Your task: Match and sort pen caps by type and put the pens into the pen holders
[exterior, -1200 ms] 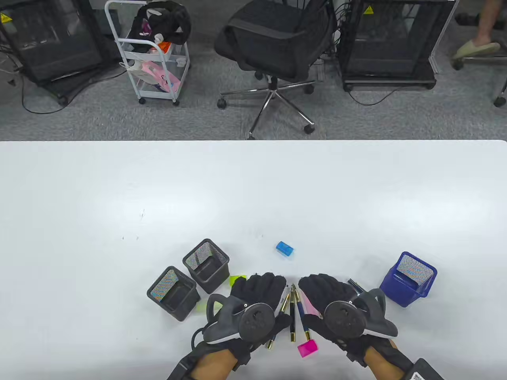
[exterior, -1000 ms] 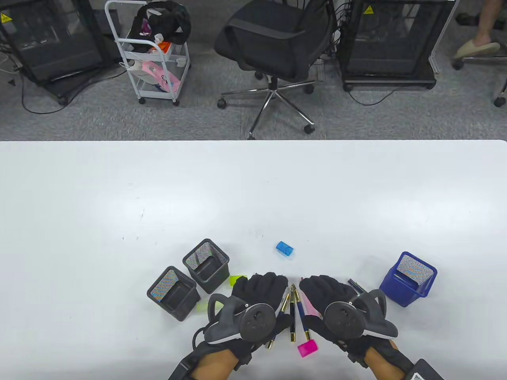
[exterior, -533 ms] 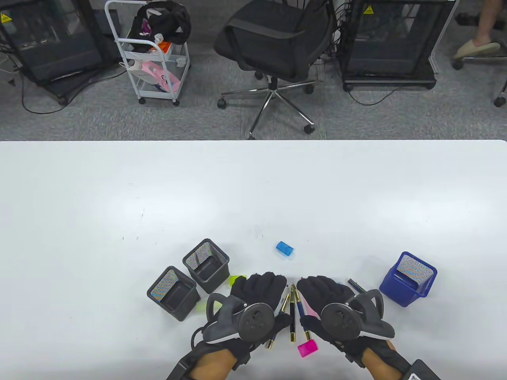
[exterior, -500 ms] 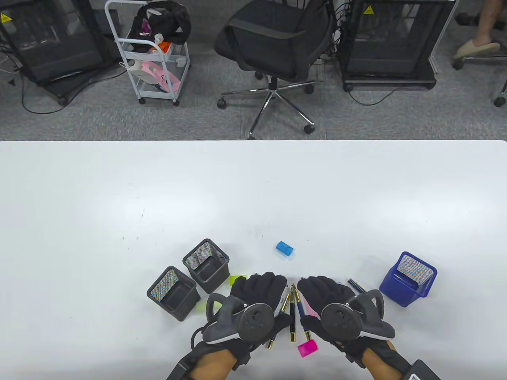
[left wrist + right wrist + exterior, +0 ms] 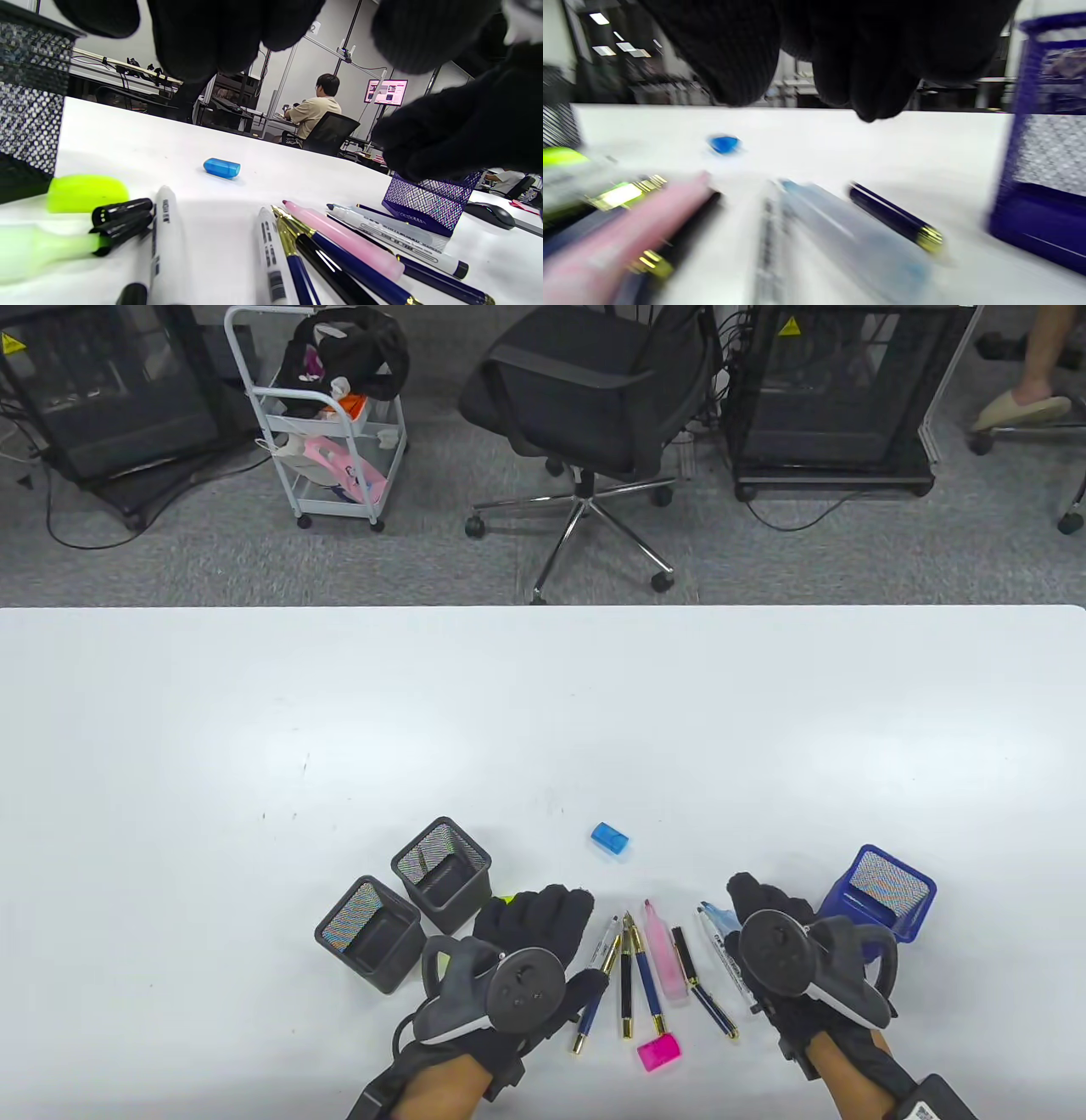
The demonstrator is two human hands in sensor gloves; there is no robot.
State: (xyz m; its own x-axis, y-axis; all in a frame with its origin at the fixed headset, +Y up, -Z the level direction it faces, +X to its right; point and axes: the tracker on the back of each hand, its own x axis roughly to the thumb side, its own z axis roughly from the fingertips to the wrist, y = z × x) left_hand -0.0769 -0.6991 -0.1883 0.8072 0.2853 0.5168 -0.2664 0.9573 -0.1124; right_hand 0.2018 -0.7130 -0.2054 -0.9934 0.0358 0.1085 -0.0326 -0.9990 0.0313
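Several pens lie in a fan on the white table between my hands: a white marker (image 5: 604,937), two blue-and-gold fountain pens (image 5: 626,976), a pink highlighter (image 5: 663,952), a dark blue pen (image 5: 704,984) and another white marker (image 5: 728,960). A pink cap (image 5: 658,1052) lies near the table's front edge, and a blue cap (image 5: 609,837) lies farther back. My left hand (image 5: 534,918) hovers left of the fan, holding nothing. My right hand (image 5: 758,902) hovers right of it, also holding nothing. The left wrist view shows a yellow-green cap (image 5: 87,192), black caps (image 5: 123,212) and a yellow highlighter (image 5: 42,250).
Two black mesh holders (image 5: 443,872) (image 5: 371,931) stand left of my left hand. A blue mesh holder (image 5: 878,899) stands just right of my right hand. An office chair (image 5: 594,381) and a cart (image 5: 327,415) stand beyond the table's far edge.
Both hands have drawn apart. The right hand moved right towards the blue holder, uncovering the pink highlighter and more pens. The left hand shifted slightly left.
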